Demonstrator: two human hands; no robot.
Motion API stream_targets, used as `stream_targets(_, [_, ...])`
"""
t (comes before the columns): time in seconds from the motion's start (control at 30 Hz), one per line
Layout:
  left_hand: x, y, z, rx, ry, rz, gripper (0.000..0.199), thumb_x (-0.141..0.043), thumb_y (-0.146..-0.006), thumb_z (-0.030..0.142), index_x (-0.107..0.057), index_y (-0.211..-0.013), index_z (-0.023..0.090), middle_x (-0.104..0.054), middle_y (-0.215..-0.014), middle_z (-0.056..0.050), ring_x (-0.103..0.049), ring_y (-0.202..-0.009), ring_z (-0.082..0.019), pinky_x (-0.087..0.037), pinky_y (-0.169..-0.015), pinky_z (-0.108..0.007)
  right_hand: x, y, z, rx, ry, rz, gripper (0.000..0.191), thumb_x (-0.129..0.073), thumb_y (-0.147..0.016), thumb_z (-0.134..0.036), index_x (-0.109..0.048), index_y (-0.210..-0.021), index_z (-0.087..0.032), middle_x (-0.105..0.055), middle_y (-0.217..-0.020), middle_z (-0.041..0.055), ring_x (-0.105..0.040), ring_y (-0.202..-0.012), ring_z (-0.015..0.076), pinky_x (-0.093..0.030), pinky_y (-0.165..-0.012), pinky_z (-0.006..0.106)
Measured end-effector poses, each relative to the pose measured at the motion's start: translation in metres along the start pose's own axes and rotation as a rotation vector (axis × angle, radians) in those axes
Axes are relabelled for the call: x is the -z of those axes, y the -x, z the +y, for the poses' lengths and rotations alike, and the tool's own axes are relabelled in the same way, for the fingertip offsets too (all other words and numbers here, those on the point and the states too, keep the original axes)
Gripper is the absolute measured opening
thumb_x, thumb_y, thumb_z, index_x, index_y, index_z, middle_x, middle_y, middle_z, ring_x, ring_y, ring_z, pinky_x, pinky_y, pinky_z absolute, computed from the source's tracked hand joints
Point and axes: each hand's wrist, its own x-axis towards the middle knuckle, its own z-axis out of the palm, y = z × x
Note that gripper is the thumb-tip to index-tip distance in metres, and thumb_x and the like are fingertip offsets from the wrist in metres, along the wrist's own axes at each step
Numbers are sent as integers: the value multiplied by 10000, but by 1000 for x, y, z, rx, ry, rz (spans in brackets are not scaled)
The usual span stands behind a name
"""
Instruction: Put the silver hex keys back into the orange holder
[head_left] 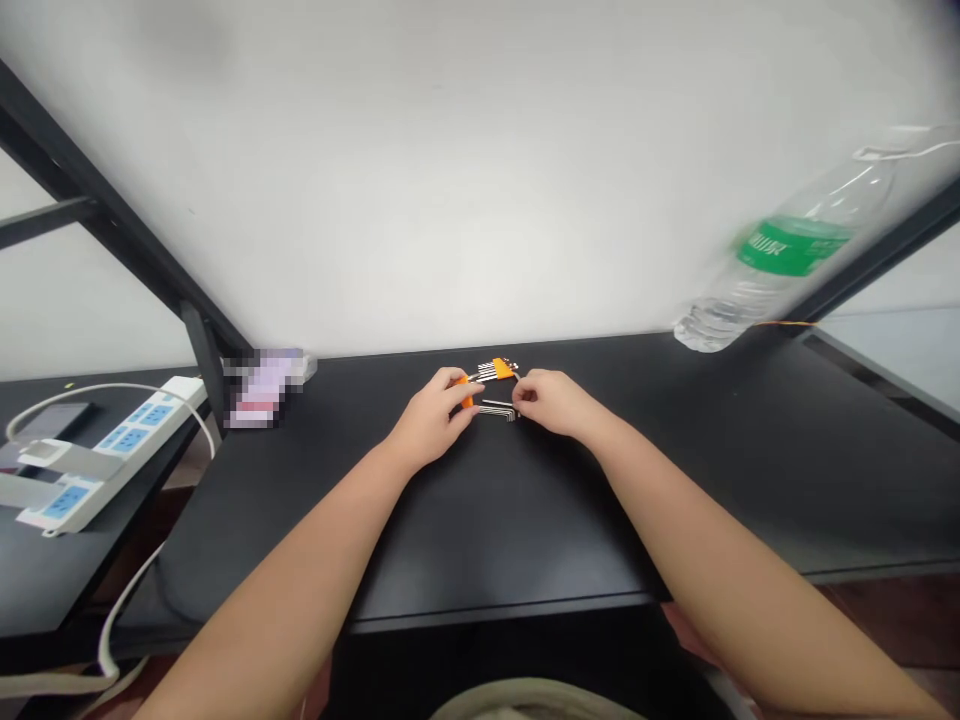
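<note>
In the head view, your left hand (433, 418) grips the near orange holder (467, 393) from its left side, fingers on the far side and thumb on the near side, spread just enough to take the plastic between them. That grip seems meant to steady the holder while leaving its hex keys (495, 410) free, since they point right, with their bent ends toward your other hand. Your right hand (551, 400) comes in from the right, just beside those ends, its thumb and fingertips pressed together as in a fine pinch; whether a key is caught between them, you cannot tell from here. Such a small pinch suits thin metal better than a full fist would. A second orange holder (502, 368) lies on the far side of the black table (495, 520), between your hands, its own keys (487, 372) reaching left; lying there, it looks easy to reach and to compare with the one you hold. The plastic bottle (795, 245) by the wall on the right and the power strip (127, 445) on the left both sit well apart from your fingers, which leaves your wrists room to turn.
</note>
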Motion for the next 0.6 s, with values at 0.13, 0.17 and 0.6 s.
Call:
stream_targets(0.13, [0,0,-1,2,-28,-12,346,-565,-1016,295,-656,-1350,303,-561,-1375,-74,-647,-1155,-210,-572,-970,-365,6,6,-7,-169,111,-70,60,-716,-753,-173,-687,-730,-220,-707,-784,45,-613,-655,187,-408,-616,302])
stream_targets(0.17, [0,-1,-1,7,-32,-15,353,-561,-1016,291,-651,-1357,305,-559,-1380,-73,-649,-1150,-209,-573,-966,-364,8,9,-9,-198,132,-83,78,-724,-739,-170,-670,-714,-221,-699,-756,46,-598,-622,187,-391,-589,306])
stream_targets(0.6, [6,-3,4,-3,37,54,567,-682,-939,250,-514,-1479,288,-635,-1412,-51,-630,-1271,-219,-527,-1100,-393,12,19,-30,340,-228,270,222,-541,-968,-173,-745,-1012,-249,-677,-1003,52,-610,-781,174,-486,-732,317])
